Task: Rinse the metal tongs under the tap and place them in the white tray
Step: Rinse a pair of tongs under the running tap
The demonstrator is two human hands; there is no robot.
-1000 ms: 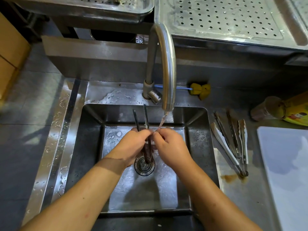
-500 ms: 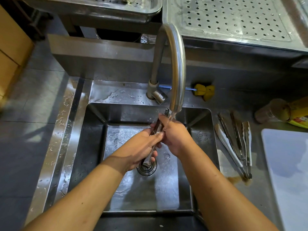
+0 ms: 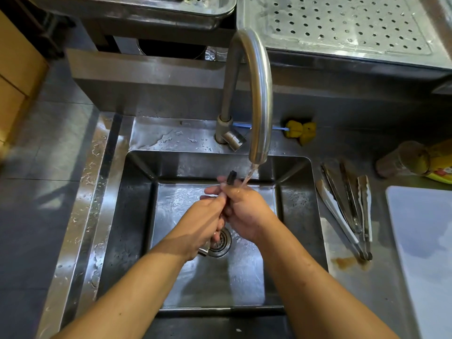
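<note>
Both my hands hold one pair of metal tongs (image 3: 231, 177) over the steel sink (image 3: 137, 216), just left of the water stream from the curved tap (image 3: 259, 94). The tongs' dark tip sticks up above my fingers and their lower end shows near the drain. My left hand (image 3: 203, 223) wraps the lower part and my right hand (image 3: 244, 211) grips the upper part; most of the tongs are hidden between them. The white tray (image 3: 420, 241) lies at the right edge.
Several more tongs (image 3: 347, 211) lie on the counter between sink and tray, with a brown stain at their near end. A yellow brush (image 3: 299, 129) lies behind the sink. A tipped jar and yellow bottle (image 3: 415, 160) lie at the far right. Perforated steel trays sit behind.
The tongs' prongs have gone from spread apart to held together, and now sit steeper between my hands. My hands have closed together along them. The water keeps running.
</note>
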